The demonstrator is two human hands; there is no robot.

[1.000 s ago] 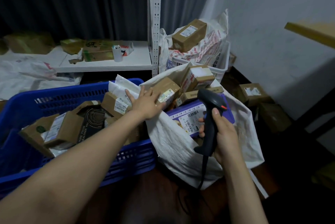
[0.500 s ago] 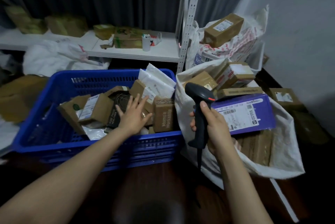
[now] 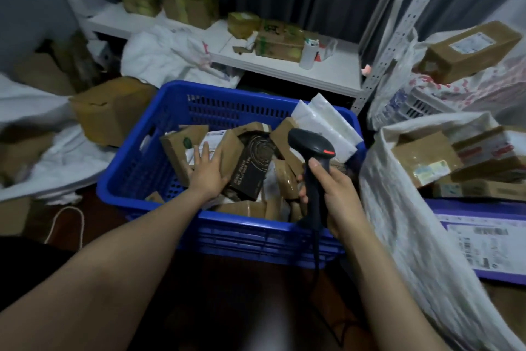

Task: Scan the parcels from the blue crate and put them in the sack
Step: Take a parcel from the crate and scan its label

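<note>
One blue crate (image 3: pixel 159 151); inside it, at least five brown cardboard parcels (image 3: pixel 182 148) can be made out, plus one black printed box (image 3: pixel 252 167) and two white padded mailers (image 3: pixel 327 126), the lower layers too jumbled to count. One white sack (image 3: pixel 398 208), showing three brown parcels at its mouth (image 3: pixel 421 157) and one purple flat parcel (image 3: pixel 481 239). One black handheld scanner (image 3: pixel 313 148); two hands, left hand (image 3: pixel 206 171) and right hand (image 3: pixel 334 197); one white shelf (image 3: pixel 327 72) bearing one white cup (image 3: pixel 307 54).
</note>
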